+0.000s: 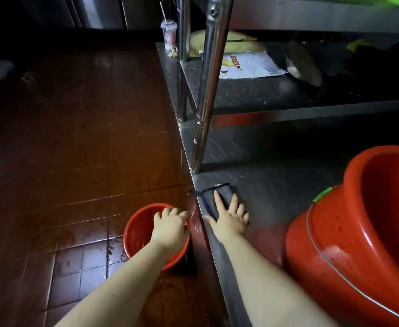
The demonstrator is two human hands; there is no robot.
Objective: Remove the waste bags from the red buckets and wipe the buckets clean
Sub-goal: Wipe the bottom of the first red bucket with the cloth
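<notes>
View looking down from head height in a dim kitchen. On the left is a reddish-brown tiled floor, glossy and wet, with dark grime in the near grout lines. On the right is a low stainless steel shelf with a dull, scuffed surface and a sharp folded edge.

A small red bucket, round, smooth plastic with no bag in it, stands on the near floor right against the shelf edge. The left hand rests over its right rim with fingers curled down around the rim, gripping it.

Just beside it on the shelf, a dark grey folded cloth, soft, with a stitched border and a small hanging loop, lies flat near the edge. The right hand presses on it, palm down, fingers straight and spread apart.

At near right on the shelf, a large red bucket, speckled with droplets, has a thin wire handle with a green grip. A second red bucket is nested inside it, its interior glossy and bare.

Farther back, a polished tubular steel leg rises from the shelf. Beyond it lie a white printed sack and a clear plastic cup with a straw.
</notes>
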